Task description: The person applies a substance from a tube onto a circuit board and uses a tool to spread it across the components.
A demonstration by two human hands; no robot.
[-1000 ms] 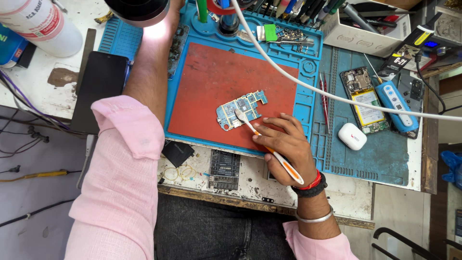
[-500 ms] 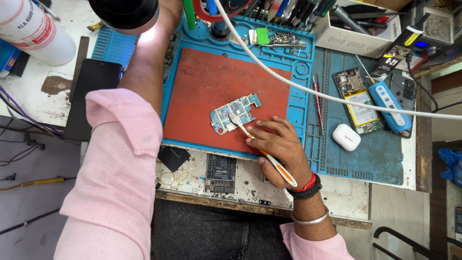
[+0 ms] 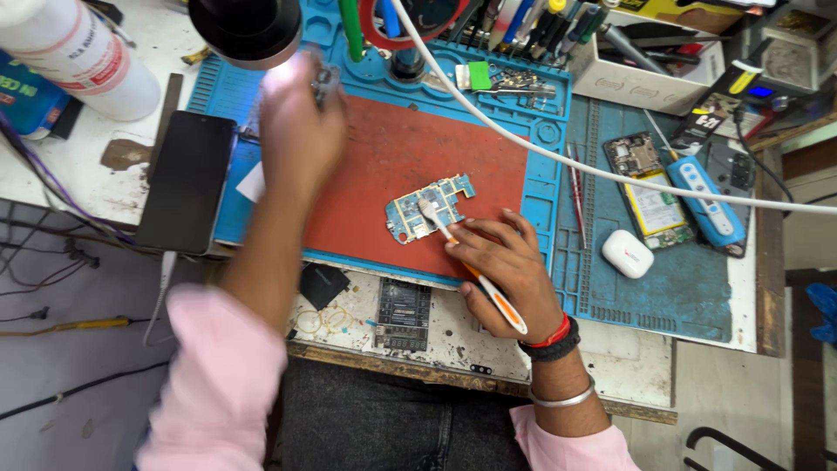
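The circuit board (image 3: 430, 208) lies flat on the red mat (image 3: 384, 148), near that mat's lower edge: a small blue board, irregular in outline, speckled with pale metal pads and a few cut-out notches. The red mat sits inside a blue work mat (image 3: 545, 139) on the table (image 3: 436, 336).

The brush (image 3: 471, 266), white with an orange grip, has its bristle head resting right on the board's middle, covering a patch of it. The right hand (image 3: 510, 275) has its fingers (image 3: 484, 234) curled closed around the brush handle, fingertips just beside the board's lower right corner, and the handle's end pokes out past the wrist.

The left hand (image 3: 301, 131) is up at the top of the mat, washed out by bright light and blurred; it seems to pinch a small grey piece (image 3: 325, 80), but how far its fingers are closed is not readable. A dark round lamp head (image 3: 246, 30) is cut off by the top edge. A black phone (image 3: 186, 179) lies face down at the left.
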